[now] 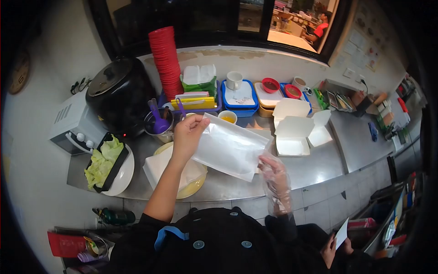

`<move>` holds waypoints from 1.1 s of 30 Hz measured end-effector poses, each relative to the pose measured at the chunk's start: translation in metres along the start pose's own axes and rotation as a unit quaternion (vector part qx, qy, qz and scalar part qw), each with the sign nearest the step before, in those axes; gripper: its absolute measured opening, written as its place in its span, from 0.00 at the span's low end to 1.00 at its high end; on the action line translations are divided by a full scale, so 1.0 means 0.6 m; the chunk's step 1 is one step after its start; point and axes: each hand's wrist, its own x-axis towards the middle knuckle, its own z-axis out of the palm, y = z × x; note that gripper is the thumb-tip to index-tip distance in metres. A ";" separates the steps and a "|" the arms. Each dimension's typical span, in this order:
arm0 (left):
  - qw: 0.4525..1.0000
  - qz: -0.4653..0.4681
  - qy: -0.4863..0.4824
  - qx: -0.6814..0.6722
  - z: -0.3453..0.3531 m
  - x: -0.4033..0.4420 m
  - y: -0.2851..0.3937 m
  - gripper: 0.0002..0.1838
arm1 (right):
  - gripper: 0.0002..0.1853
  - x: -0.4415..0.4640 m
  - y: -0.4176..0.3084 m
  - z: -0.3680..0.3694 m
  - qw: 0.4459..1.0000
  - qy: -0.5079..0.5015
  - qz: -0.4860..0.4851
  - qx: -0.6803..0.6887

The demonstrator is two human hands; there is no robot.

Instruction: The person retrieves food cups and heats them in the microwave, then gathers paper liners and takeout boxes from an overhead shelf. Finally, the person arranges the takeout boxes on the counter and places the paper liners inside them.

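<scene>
My left hand (189,135) is bare and pinches the upper left corner of a flat, translucent plastic bag (230,147). A loose clear plastic glove covers my right hand (275,180), whose fingers grip the bag's right edge. Stretched between both hands, the bag hangs tilted above the steel counter's front edge. Whether it is one layer or several I cannot tell. Below my left wrist, white paper (153,170) lies on a yellow plate (194,186). Behind the bag stands a cup of yellow liquid (227,117), and open white cardboard boxes (293,141) sit to the right.
Lettuce (105,160) fills a black tray at the left, beside a rice cooker (119,89) and microwave (73,121). Red cups (165,61) rise in a tall stack at the back. Blue-lidded containers (239,98) line the wall. Another person's hand (328,251) holds white paper at lower right.
</scene>
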 end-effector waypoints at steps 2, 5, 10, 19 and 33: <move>0.999 -0.018 -0.020 -0.020 0.016 0.001 -0.004 0.09 | 0.14 0.012 0.026 -0.011 1.000 0.025 -0.008 0.013; 0.995 -0.043 -0.072 -0.051 0.030 0.003 -0.015 0.12 | 0.12 0.029 -0.014 -0.014 0.995 0.075 -0.020 -0.056; 0.981 -0.012 -0.160 -0.107 0.054 -0.025 0.002 0.30 | 0.13 0.027 -0.065 -0.018 0.990 0.109 -0.028 -0.087; 0.981 0.075 -0.176 0.028 0.068 -0.028 -0.041 0.17 | 0.15 0.034 -0.073 -0.045 0.976 0.055 -0.033 -0.210; 0.949 -0.043 -0.204 0.235 0.082 -0.062 -0.310 0.29 | 0.08 0.088 0.191 -0.133 0.860 0.010 0.023 -0.510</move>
